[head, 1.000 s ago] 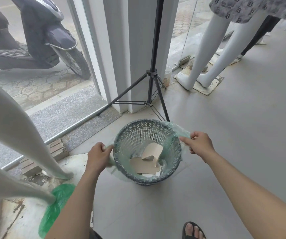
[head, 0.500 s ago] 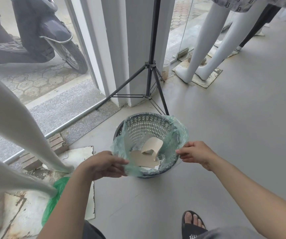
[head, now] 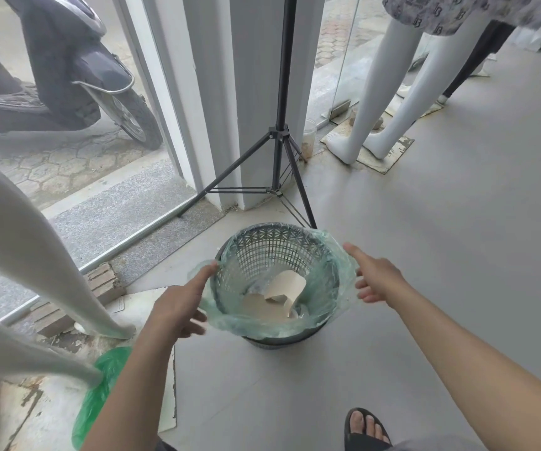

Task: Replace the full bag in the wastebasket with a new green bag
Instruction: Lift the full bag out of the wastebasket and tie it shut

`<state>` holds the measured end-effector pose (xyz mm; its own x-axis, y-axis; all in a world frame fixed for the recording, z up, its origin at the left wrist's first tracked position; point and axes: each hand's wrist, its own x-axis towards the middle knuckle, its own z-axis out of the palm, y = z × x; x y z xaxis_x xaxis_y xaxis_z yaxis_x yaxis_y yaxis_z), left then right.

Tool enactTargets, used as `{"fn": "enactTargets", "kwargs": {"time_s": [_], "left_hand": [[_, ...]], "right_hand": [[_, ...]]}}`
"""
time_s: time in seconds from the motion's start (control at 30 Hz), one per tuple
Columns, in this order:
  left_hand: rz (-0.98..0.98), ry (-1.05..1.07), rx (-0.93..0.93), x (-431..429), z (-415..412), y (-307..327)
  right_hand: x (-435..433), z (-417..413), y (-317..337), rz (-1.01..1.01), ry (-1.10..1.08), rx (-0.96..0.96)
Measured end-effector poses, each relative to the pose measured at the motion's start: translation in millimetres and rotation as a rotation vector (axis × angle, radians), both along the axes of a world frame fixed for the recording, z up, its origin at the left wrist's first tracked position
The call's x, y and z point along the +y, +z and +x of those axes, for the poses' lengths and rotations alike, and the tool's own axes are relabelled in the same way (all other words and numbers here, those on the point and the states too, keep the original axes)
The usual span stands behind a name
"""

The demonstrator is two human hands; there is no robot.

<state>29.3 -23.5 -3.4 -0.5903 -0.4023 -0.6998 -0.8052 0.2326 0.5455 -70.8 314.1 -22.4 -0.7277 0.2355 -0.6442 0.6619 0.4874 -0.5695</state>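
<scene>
A dark lattice wastebasket (head: 264, 228) stands on the grey floor in front of me. Its translucent green bag (head: 262, 323) is loose off the rim and bunched up along the near side and the right. Beige cardboard scraps (head: 284, 288) lie inside. My left hand (head: 181, 301) is at the basket's left, fingers spread, with the index fingertip touching the bag's edge. To the basket's right is my right hand (head: 373, 278), fingers apart, just beside the bag's right edge. A bright green bag (head: 100, 395) lies crumpled on the floor at lower left, partly behind my left forearm.
A black tripod (head: 279, 135) stands just behind the basket against a white pillar. White mannequin legs (head: 34, 255) are close on the left, with more mannequin legs (head: 376, 118) at the back right. Bricks (head: 103, 281) lie by the glass wall. My sandalled foot (head: 365, 428) is at the bottom.
Both hands let go of the bag's near edge, opened, and moved out to the basket's left and right sides. The bag's edge now stands looser off the rim.
</scene>
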Motion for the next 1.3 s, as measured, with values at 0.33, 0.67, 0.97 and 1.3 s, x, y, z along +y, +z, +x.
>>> {"fn": "enactTargets", "kwargs": {"time_s": [0.33,0.67,0.97,1.3], "left_hand": [[-0.555,-0.074,0.233,24,-62,-17],[-0.464,-0.004,0.442,8,-56,-1],[-0.143,-0.072,0.092,-9,-2,18],[-0.159,0.199,0.247,12,1,23]], "right_hand": [[-57,-75,-19,0.007,0.195,0.147],[-51,-60,13,0.067,0.194,0.620],[-13,-42,40,-0.043,0.461,0.339],[-20,-29,63,-0.236,0.375,0.557]]}}
